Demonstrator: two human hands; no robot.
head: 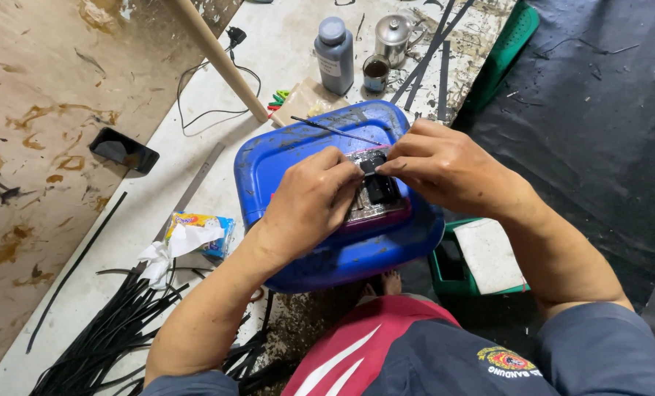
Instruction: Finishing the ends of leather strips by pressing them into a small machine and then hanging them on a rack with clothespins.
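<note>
A small flat silver and black device (pixel 377 198) with a pink edge lies on top of a blue plastic stool (pixel 283 150). My left hand (pixel 309 202) rests over the device's left side, fingers curled onto it. My right hand (pixel 445 169) comes in from the right, its fingertips pinched together at the device's top edge, touching the left fingers. What they pinch is too small to tell. A thin black rod (pixel 335 130) lies across the stool's far side.
Several black strips (pixel 115 330) lie piled at lower left, beside a tissue packet (pixel 199 231). A black phone (pixel 123 150) lies on a wooden board. A grey bottle (pixel 334 55), small cup (pixel 376 72), metal pot (pixel 395 37) and wooden pole (pixel 221 62) stand beyond. A green stool (pixel 474 257) sits at right.
</note>
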